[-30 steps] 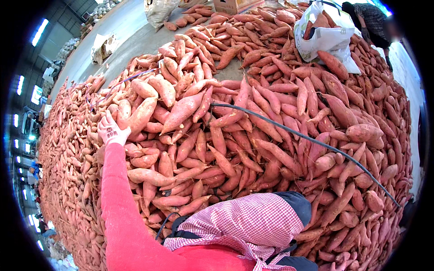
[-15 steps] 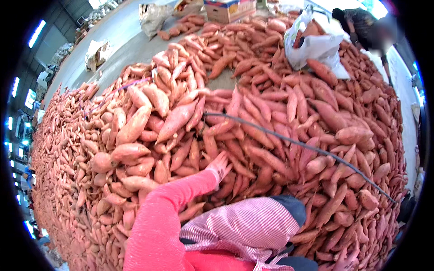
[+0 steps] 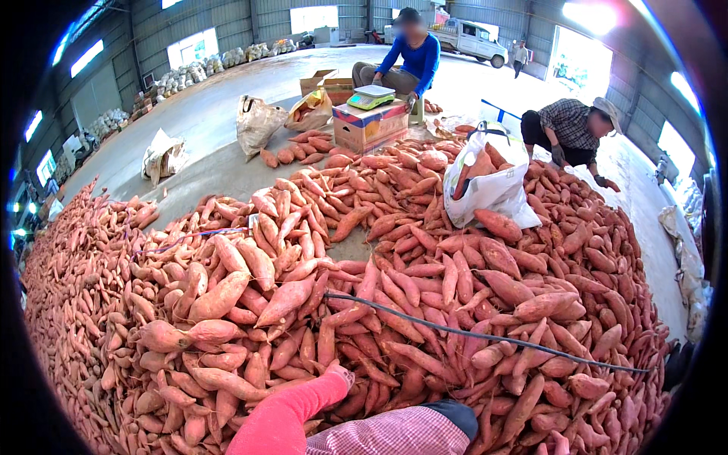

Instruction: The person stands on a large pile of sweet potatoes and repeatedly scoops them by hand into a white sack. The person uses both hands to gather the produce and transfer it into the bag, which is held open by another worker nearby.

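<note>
Reddish sweet potatoes (image 3: 284,302) lie in a broad, deep heap around me. My left hand (image 3: 343,373), below a pink sleeve, rests low among them at the near middle. It touches the sweet potatoes around it, but its fingers are mostly hidden and their grip does not show. At the bottom edge on the right, only pinkish fingertips of my right hand (image 3: 560,443) seem to show, close to other sweet potatoes. A thin dark strap (image 3: 455,330) lies across the heap in front of my hands, running down to the right.
A white sack (image 3: 493,193) with sweet potatoes stands on the heap's far right. Beyond are a cardboard box (image 3: 371,127) bearing a green scale (image 3: 371,97), a seated person in blue (image 3: 417,61), a person bending (image 3: 569,129), pale sacks (image 3: 258,123) and a parked truck (image 3: 470,39).
The view has tilted up, bringing the seated person, scale and truck into sight. My left hand stays at about the same spot in the heap; my right hand remains at the lower right edge.
</note>
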Demonstrator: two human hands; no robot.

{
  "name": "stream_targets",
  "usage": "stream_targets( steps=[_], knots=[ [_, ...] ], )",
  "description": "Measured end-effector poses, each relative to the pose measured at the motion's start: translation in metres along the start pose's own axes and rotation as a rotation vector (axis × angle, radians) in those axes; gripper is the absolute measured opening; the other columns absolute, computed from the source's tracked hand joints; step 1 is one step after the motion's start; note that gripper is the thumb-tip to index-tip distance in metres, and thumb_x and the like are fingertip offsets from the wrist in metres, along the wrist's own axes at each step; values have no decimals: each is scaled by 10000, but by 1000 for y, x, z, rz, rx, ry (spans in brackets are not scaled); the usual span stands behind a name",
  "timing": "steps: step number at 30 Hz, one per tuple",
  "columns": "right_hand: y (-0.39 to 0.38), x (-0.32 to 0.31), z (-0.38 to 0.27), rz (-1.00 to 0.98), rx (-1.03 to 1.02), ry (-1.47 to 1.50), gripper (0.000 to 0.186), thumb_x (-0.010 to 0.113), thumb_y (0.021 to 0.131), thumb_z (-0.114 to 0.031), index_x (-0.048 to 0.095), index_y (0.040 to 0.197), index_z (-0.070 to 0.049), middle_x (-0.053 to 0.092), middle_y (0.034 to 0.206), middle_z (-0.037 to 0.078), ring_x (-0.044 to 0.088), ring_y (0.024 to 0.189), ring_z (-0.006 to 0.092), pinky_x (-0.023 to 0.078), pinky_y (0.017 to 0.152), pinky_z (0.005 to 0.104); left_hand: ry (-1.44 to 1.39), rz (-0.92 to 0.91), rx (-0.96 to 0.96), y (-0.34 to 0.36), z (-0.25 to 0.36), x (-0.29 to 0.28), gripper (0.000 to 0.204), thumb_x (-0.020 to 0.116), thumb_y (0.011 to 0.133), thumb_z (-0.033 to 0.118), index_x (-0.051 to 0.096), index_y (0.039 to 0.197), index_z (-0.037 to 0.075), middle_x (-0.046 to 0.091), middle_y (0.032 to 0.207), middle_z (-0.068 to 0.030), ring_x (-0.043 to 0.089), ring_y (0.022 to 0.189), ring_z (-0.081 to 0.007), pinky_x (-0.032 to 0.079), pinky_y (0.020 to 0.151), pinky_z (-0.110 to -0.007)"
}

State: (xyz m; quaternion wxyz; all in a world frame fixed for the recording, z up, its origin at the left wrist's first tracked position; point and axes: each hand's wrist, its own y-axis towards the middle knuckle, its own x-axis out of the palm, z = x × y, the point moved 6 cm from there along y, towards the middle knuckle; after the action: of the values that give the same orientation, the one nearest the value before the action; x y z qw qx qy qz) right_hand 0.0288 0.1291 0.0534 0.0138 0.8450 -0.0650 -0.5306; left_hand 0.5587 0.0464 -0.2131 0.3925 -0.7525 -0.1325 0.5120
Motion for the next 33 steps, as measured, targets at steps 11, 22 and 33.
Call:
stream_targets(
  steps=[11,22,33],
  knots=[
    [25,32,-76,-12,-188,137,345,685,915,-120,624,1231,4,657,1176,158,632,1089,281,494,964,365,-665,334,-159,-120,-26,-70,531,619,826,322,561,1337,186,694,1177,-142,693,1002,-306,531,859,-426],
    [17,76,-63,-140,-183,233,337,689,911,-168,645,1211,-20,676,1119,149,654,1021,270,525,893,351,-408,956,-944,-297,-219,-119,553,794,725,296,605,1229,171,700,1102,-96,657,1006,-293,480,930,-411],
    [14,87,-53,-205,-135,211,354,679,915,-217,650,1214,-31,680,1158,160,645,1074,295,511,937,374,-567,342,-1442,-336,-321,65,594,760,777,303,531,1299,135,632,1269,-130,567,1242,-274,388,1066,-419]
  ],
)
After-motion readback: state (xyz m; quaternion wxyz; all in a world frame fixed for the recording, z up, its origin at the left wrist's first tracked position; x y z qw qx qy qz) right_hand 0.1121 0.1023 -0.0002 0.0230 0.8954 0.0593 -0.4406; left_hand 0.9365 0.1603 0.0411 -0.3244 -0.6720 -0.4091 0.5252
